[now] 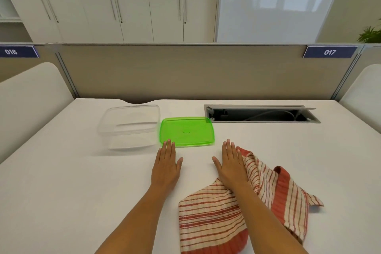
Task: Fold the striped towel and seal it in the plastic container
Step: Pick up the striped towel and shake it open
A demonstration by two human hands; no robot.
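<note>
At the far left, a clear plastic container (129, 123) is seen standing open on the white worktop (61, 181), its walls slightly blurred. Just to its right a green lid (187, 131) lies flat on the worktop, close beside the container and not on it; its far right corner is near a recessed cable tray (261, 114) set into the worktop, whose flap is raised.

The left hand (166, 163) is laid palm down on the bare worktop, in front of the lid – the fingers (169, 146) are stretched out straight and held together, the thumb spread to the side, and nothing is gripped. The fingertips reach the near left edge of the lid; whether they touch it cannot be told.

The right hand (229, 164) is likewise laid flat, fingers extended and together, thumb out, with nothing grasped. Its outer edge and its forearm lie over the striped towel (212, 214).

The towel – cream with red stripes and red end bands – is seen crumpled and unfolded on the worktop at the near right, well apart from the container. One part is spread fairly flat near the front edge under the right forearm, while another part is bunched in raised folds to the right of the hand, with a corner pointing out to the right
</note>
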